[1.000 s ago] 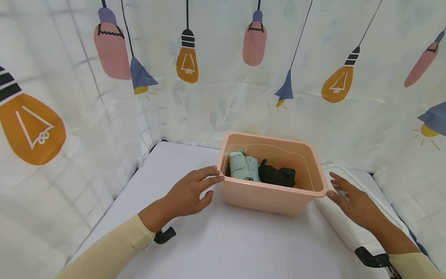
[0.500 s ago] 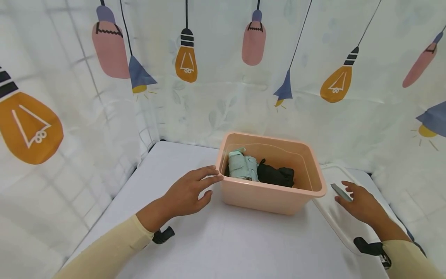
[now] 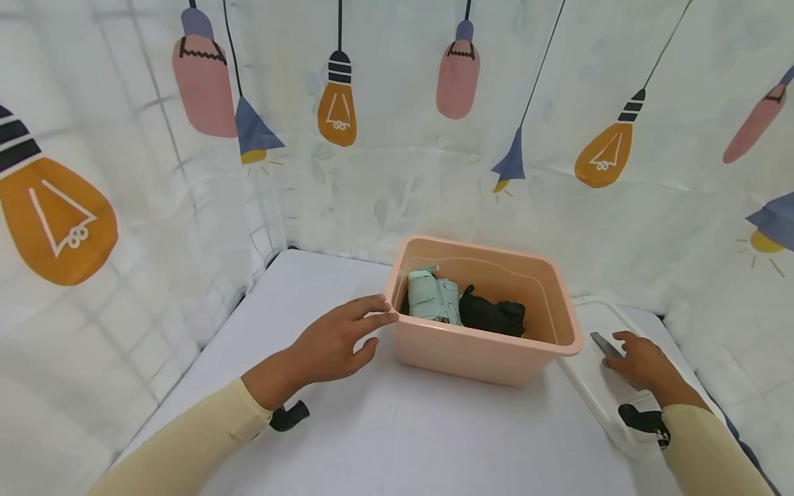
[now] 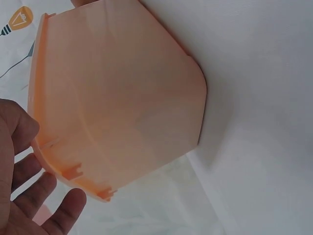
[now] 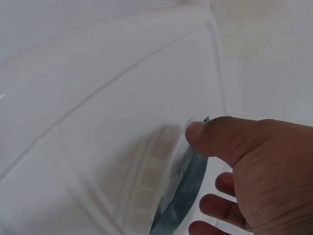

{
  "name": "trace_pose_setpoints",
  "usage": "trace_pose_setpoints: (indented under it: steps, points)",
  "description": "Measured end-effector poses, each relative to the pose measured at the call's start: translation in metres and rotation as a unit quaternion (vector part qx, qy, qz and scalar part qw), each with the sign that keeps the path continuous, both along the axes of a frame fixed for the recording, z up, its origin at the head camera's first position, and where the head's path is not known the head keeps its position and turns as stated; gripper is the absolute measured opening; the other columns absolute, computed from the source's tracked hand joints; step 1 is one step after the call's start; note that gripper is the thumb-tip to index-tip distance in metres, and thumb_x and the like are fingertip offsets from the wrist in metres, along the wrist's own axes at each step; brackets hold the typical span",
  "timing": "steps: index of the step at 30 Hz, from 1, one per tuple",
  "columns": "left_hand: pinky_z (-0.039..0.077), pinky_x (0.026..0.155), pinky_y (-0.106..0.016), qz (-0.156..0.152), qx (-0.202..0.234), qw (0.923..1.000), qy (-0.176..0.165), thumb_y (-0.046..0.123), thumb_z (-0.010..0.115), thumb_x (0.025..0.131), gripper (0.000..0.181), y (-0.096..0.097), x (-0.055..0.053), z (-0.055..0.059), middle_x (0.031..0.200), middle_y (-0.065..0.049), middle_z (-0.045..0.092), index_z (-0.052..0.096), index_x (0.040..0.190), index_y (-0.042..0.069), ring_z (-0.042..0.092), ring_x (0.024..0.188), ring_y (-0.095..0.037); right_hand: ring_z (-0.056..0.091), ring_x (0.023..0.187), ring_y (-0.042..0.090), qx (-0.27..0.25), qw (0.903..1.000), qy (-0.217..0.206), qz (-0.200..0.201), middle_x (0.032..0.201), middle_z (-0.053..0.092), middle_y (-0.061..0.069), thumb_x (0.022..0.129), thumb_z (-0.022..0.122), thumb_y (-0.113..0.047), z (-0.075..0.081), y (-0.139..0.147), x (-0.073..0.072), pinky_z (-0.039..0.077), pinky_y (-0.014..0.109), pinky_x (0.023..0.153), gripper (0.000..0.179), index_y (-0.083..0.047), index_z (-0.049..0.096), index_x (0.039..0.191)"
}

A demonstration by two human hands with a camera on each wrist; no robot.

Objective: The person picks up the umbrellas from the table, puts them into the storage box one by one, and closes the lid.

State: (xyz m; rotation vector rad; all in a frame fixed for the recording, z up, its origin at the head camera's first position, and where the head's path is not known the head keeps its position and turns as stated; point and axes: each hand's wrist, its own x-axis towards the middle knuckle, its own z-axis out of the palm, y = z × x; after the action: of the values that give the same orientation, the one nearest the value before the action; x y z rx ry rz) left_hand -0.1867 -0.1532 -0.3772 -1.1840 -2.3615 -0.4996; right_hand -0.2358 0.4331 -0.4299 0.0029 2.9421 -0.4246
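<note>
A peach plastic bin (image 3: 465, 351) stands on the white-covered table. Inside it lie a pale mint rolled bundle (image 3: 426, 296) and a black rolled bundle (image 3: 492, 315). My left hand (image 3: 338, 341) touches the bin's left front corner with loosely spread fingertips; in the left wrist view, its fingers (image 4: 68, 208) lie beside the rim. To the right of the bin is a white lid (image 3: 595, 386) with a grey handle (image 3: 604, 344). My right hand (image 3: 648, 368) pinches that handle; the right wrist view has the thumb (image 5: 198, 134) on the grey strip (image 5: 181, 200).
A white curtain (image 3: 397, 186) printed with lamps and bulbs closes off the back and sides of the table (image 3: 434, 434). The lid partly sits behind the bin's right end. A black wrist mount (image 3: 288, 417) hangs below the left wrist.
My right hand has left the bin's right corner, moved right over the white lid, and come down to the grey handle, taking hold of it. My left hand stays at the rim.
</note>
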Motion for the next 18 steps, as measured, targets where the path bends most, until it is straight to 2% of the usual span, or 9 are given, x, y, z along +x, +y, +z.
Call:
trace_pose_setpoints:
  steps: [7,13,18]
  points:
    - [0.050,0.103,-0.038,0.003,-0.004,1.0000,-0.006,0.005,0.070,0.090,0.047,-0.001,0.001,0.000,0.138,-0.005,0.057,0.065,0.136,0.014,0.052,0.135,-0.021,0.057,0.106,0.057,-0.002,0.9993,-0.035,-0.015,0.121,0.053,0.045,0.090,0.076,-0.025,-0.005,0.001,-0.011,0.051,0.063,0.086,0.071,0.022,0.042,0.132]
    - [0.050,0.102,-0.038,0.008,-0.008,0.9999,-0.011,0.005,0.070,0.090,0.047,-0.001,0.002,0.000,0.138,-0.004,0.057,0.065,0.137,0.014,0.051,0.136,-0.020,0.065,0.092,0.045,0.005,0.9991,-0.042,-0.008,0.110,0.061,0.040,0.089,0.076,-0.023,-0.002,0.002,-0.017,0.054,0.057,0.078,0.065,0.022,0.047,0.126]
    - [0.052,0.099,-0.036,0.003,-0.006,1.0000,-0.001,0.004,0.070,0.090,0.048,-0.002,0.001,0.001,0.138,-0.006,0.057,0.065,0.136,0.014,0.052,0.135,-0.020,0.066,0.089,0.041,0.014,0.9978,-0.065,0.002,0.106,0.064,0.036,0.089,0.076,-0.020,0.002,0.003,-0.022,0.055,0.055,0.077,0.062,0.022,0.048,0.126]
